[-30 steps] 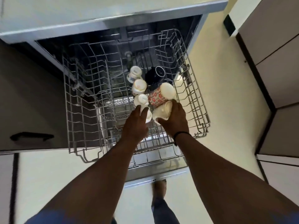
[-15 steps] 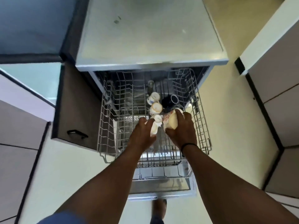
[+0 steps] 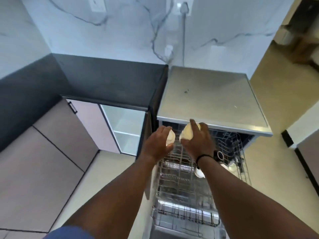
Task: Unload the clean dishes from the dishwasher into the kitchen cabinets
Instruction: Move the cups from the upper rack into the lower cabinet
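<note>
Both hands hold cups — left hand small cup; right hand cream cup.

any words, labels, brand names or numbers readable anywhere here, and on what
None can be read.
Cup in the left hand: plain pale cup, no print showing.
Cup in the right hand: pale cup, no lettering visible.
Dishwasher top: only small dark marks, no text.
Wall outlet plates: blank or too blurred to tell.
Cups left in the rack: too small to read.
</note>
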